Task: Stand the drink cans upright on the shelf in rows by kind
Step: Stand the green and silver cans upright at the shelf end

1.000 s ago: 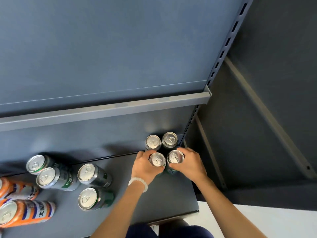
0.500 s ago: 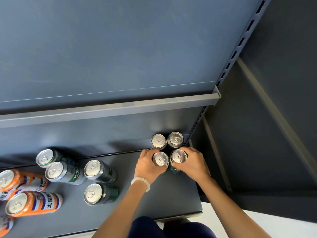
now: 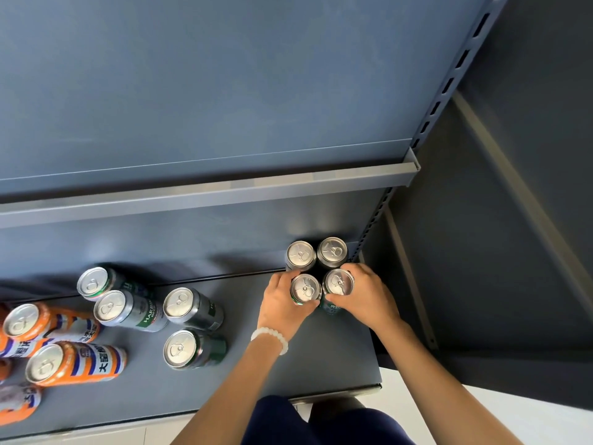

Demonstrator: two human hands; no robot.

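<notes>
Head view: four silver-and-green beer cans stand in a tight two-by-two block at the right end of the shelf (image 3: 337, 354) — the back pair (image 3: 316, 253) is set against the rear panel. Left hand (image 3: 282, 308) has its fingers curled round the front left can (image 3: 305, 289); right hand (image 3: 364, 298) wraps the front right can (image 3: 338, 282), both cans upright on the shelf. Four more green cans (image 3: 154, 308) wait in a loose cluster to the left, and the orange cans (image 3: 61, 345) lie on their sides at the far left — by my reckoning, well under half is done.
</notes>
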